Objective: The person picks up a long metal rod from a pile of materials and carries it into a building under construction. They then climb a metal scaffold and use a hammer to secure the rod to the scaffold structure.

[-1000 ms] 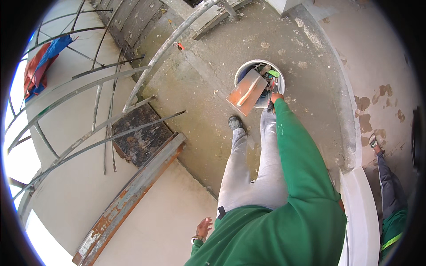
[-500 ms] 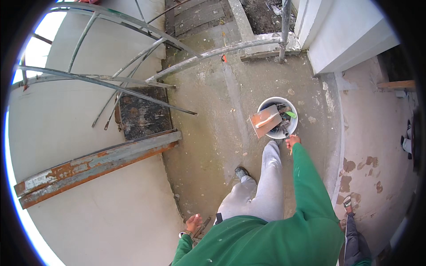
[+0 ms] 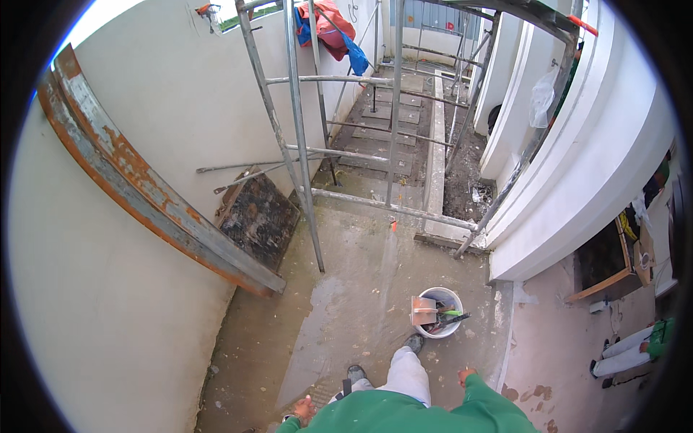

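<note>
On the wet concrete floor ahead of my feet stands a white bucket (image 3: 458, 297) filled with tools. A flat plastering trowel (image 3: 423, 316) with a pale handle lies across its left rim. Beside the trowel, a green-handled tool (image 3: 452, 312) and a dark bar-like tool (image 3: 459, 320) stick out to the right. My right hand (image 3: 468, 377) is closed, below and right of the bucket and apart from it; what is in its fingers is too small to make out. Low at my left side hangs my left hand (image 3: 304, 410), fingers loosely apart, holding nothing I can see.
Metal scaffolding (image 3: 395, 137) spans the passage ahead. Rusty steel channels (image 3: 155, 195) and a dark stained board (image 3: 258, 213) lean along the left wall. At right, another person (image 3: 635, 350) stands near a wooden-framed box (image 3: 613, 260). Red and blue sheeting (image 3: 336, 32) hangs at the back.
My view has tilted up, bringing in more scaffolding and the passage. The right hand has drawn back from the bucket's rim. The tools remain in the bucket.
</note>
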`<state>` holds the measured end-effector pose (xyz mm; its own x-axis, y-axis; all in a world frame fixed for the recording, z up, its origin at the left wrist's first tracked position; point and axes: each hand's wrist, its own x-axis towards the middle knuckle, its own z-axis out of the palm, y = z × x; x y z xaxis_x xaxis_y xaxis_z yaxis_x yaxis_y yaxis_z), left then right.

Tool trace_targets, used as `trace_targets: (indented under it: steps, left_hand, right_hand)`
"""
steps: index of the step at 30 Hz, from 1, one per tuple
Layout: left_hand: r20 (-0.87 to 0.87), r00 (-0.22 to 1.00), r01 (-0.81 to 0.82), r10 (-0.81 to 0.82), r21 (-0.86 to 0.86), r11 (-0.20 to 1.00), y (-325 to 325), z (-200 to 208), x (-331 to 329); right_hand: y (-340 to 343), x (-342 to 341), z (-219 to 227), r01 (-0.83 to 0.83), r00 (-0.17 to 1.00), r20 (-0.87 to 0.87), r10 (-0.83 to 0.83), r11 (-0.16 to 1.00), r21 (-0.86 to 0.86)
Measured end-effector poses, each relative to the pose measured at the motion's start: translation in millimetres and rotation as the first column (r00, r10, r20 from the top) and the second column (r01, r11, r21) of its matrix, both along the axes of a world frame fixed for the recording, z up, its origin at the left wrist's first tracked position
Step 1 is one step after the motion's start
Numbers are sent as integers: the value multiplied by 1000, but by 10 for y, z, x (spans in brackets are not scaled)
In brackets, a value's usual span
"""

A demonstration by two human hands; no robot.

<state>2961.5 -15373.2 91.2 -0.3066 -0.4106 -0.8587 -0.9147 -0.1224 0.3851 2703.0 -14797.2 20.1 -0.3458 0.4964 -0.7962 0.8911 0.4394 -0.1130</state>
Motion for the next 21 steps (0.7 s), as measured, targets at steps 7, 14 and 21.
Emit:
trace_targets:
  steps: [7, 14, 21]
  left_hand:
    - [49, 994, 86, -100, 221, 971, -247, -520, -1380]
    - [-182, 978, 134, -100, 189, 973, -776, -304, -3382]
    - [-463, 867, 199, -187, -22, 980, -1197, 633, -5732]
  right_hand:
    - [-103, 719, 225, 118, 991, 80, -107, 981, -152]
    - [-845, -144, 330, 239, 966, 165, -198, 927, -290]
    - [-1305, -1405, 375, 372, 924, 81, -374, 828, -421]
